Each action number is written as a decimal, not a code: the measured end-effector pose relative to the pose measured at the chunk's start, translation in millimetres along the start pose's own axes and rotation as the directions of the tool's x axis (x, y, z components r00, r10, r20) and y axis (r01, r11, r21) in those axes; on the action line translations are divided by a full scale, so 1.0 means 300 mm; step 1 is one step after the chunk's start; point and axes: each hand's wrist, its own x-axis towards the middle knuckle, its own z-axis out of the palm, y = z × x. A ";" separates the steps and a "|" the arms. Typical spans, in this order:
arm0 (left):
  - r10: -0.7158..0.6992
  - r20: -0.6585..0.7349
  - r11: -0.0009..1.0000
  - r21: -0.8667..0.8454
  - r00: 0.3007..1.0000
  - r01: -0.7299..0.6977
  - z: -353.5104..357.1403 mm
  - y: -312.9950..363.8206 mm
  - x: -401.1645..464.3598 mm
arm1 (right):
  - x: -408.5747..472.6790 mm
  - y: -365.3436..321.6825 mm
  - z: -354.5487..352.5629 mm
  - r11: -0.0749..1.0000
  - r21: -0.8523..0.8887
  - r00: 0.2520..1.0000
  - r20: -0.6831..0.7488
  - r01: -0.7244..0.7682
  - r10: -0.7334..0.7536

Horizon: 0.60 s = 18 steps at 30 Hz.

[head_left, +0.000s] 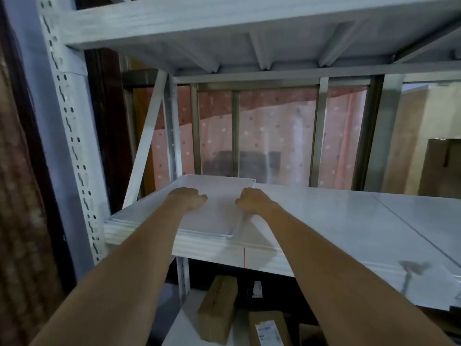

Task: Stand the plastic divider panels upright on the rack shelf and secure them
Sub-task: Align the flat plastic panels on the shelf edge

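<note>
Dim, cool indoor light. The brightest patch is the far window point(274, 136), glowing pink through a dotted curtain. The shelf point(349, 221) carries a soft sheen. Edges bend with wide-angle distortion; the left side is dark and blurred.

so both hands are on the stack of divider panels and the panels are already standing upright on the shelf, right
Not quite. The head view shows the divider panels lying flat in a stack on the shelf, not upright. Both the left hand and right hand do rest on them.
</note>
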 end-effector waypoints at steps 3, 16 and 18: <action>0.017 -0.045 0.998 0.057 0.999 -0.015 0.014 0.017 -0.009 | -0.001 0.002 0.013 0.983 0.178 0.998 -0.025 -0.045 0.050; 0.015 -0.131 0.999 -0.026 0.991 -0.019 -0.049 0.107 -0.038 | -0.034 0.106 -0.079 0.536 0.829 0.904 -0.095 -0.160 0.417; -0.027 -0.096 0.995 -0.093 0.995 0.018 -0.066 0.100 -0.051 | -0.041 0.157 -0.135 0.512 0.845 0.893 -0.107 -0.150 0.438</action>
